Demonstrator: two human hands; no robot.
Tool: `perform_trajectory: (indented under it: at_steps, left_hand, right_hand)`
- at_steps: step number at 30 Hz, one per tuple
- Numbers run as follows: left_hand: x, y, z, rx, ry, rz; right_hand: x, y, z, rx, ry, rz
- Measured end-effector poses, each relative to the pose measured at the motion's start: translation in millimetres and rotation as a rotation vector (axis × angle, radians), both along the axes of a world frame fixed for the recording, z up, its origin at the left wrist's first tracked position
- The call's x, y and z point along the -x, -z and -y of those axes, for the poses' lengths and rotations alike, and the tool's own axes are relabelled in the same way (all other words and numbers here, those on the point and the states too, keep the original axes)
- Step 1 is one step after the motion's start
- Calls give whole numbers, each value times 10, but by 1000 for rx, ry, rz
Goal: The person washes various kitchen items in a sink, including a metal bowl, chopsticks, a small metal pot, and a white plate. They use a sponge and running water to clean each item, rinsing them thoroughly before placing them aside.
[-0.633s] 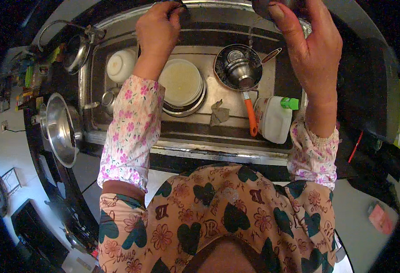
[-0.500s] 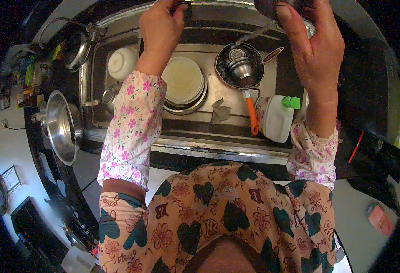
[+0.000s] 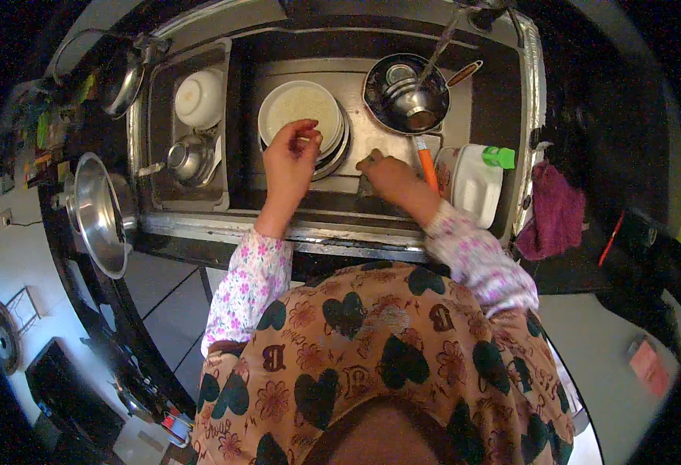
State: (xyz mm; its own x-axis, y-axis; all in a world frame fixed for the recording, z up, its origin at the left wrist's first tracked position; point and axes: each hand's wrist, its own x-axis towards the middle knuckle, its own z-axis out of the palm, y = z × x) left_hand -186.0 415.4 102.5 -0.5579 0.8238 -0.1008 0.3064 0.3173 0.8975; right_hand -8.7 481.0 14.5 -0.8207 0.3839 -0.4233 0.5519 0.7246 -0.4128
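Observation:
In the sink (image 3: 244,93), my right hand (image 3: 398,182) reaches down to a small grey scrap of cloth (image 3: 365,188). Its fingers are closed on the cloth, which they partly cover. My left hand (image 3: 290,163) hovers at the near edge of a stack of white plates (image 3: 298,108), fingers loosely curled and apart from the thumb, holding nothing. A dark pan (image 3: 375,97) with metal bowls (image 3: 414,101) in it sits under running water (image 3: 443,46). Beside my right wrist are an orange handle (image 3: 426,167) and a white jug with a green cap (image 3: 476,186).
The left basin holds a white bowl (image 3: 199,99) and a steel bowl (image 3: 191,159). A large steel basin (image 3: 96,213) leans on the left counter. A purple cloth (image 3: 551,209) hangs over the sink's right edge.
Both hands have come down from the sink's far edge toward me. The right hand has left the dark object by the tap and taken hold of the grey cloth.

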Motion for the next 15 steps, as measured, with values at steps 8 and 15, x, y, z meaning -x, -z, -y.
perform_trajectory:
  at_steps: [8, 15]
  left_hand:
    - [-112, 218, 127, 64, 41, 345]
    - [-652, 194, 154, 359, 40, 881]
  right_hand:
    - [-108, 958, 90, 93, -292, 217]
    - [-343, -690, 36, 154, 179, -346]
